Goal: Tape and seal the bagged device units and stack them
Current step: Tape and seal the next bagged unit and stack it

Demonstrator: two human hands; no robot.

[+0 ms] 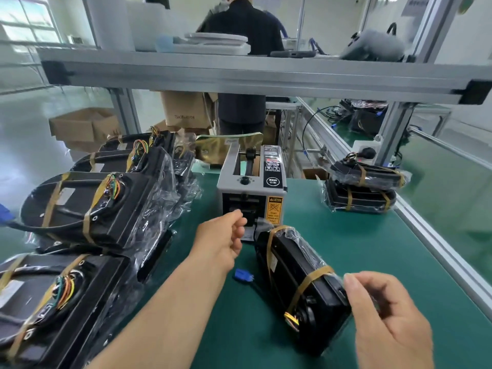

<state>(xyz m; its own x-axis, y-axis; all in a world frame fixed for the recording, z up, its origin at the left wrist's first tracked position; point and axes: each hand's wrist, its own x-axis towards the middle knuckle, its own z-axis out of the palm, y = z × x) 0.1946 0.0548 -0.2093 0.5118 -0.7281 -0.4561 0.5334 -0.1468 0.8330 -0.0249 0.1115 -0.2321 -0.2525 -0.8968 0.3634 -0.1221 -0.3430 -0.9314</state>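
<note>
**Bagged unit on mat, both hands engaged**

One bagged device unit lies at an angle on the green mat, just in front of the tape dispenser, with two tan tape bands across it. The right hand pinches the bag film at the unit's near end, fingers curled. The left hand is at the dispenser's outlet, fingers curled together; whether they pinch tape cannot be told. Taped units are stacked at left, and a stack of two sits at far right.
</note>
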